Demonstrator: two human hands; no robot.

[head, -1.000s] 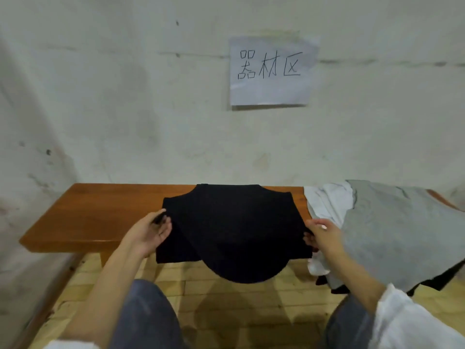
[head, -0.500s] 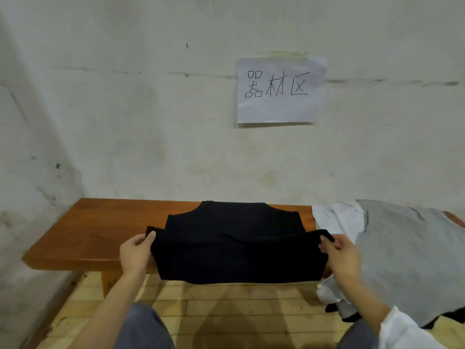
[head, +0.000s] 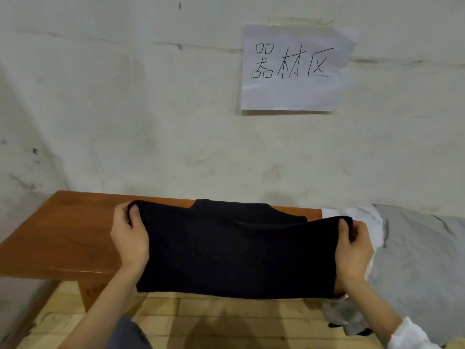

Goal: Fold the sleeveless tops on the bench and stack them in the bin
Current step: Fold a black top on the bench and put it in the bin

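A black sleeveless top (head: 239, 253) lies across the middle of the wooden bench (head: 65, 235), its lower part lifted and doubled over toward the wall. My left hand (head: 129, 238) pinches the raised fold at its left corner. My right hand (head: 353, 248) pinches the fold's right corner. The top's neckline shows behind the fold near the wall. Its lower edge hangs past the bench's front edge. A grey top (head: 422, 258) and a white garment (head: 362, 220) lie piled on the bench to the right. No bin is in view.
The bench stands against a pale plaster wall with a paper sign (head: 294, 69) taped above it. Bare bench surface lies to the left of the black top. Light wooden floor (head: 226, 321) runs under the bench, and my knees show at the bottom.
Both hands have lifted the black top's hanging lower part up and carried it toward the wall, doubling the fabric over. The camera has moved closer to the bench.
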